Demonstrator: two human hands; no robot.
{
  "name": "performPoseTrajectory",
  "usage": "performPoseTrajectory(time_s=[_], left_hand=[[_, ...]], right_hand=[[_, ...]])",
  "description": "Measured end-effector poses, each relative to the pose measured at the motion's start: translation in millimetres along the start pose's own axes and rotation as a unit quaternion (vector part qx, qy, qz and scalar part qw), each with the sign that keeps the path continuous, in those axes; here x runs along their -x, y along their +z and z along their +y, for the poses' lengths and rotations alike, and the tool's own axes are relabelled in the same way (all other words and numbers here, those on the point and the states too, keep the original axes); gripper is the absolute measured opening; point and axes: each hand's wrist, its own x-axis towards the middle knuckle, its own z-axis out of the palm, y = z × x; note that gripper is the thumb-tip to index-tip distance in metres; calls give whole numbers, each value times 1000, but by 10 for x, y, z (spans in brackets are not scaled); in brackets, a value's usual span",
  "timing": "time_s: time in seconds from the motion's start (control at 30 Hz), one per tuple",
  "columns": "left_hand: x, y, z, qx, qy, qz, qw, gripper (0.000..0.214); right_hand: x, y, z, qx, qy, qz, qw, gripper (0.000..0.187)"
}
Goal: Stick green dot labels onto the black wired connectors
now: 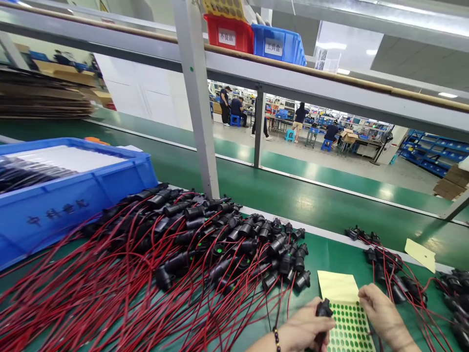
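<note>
Left hand [309, 325] grasping black connector [324, 309] beside sticker sheet [348, 322]; right hand [383, 313] at sheet's edge, hold unclear.
Judged sticker-picking step; next move calls for fine fingertip pinch. Sheet lies short of desk's [330, 252] far edge.

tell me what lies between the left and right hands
A sheet of green stickers lies between the left hand, which holds a black part, and the right hand, in the head view.
</note>
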Motion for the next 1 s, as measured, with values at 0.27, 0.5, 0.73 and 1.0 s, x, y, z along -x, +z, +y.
performPoseTrajectory(time_s=[0.27,0.5,0.73,1.0], left_hand=[[-68,-39,-78,-79,-32,36,996,33],[-74,-31,-79,-101,-43,54,992,36],[106,32,114,-28,122,-29,992,42],[84,3,129,-160,229,86,956,34]], right_hand=[[48,191,112,-23,3,-56,998,16],[52,79,16,-94,-5,-65,993,20],[30,-109,-692,-356,14,6,934,23],[83,345,-967,-507,29,-10,862,21]])
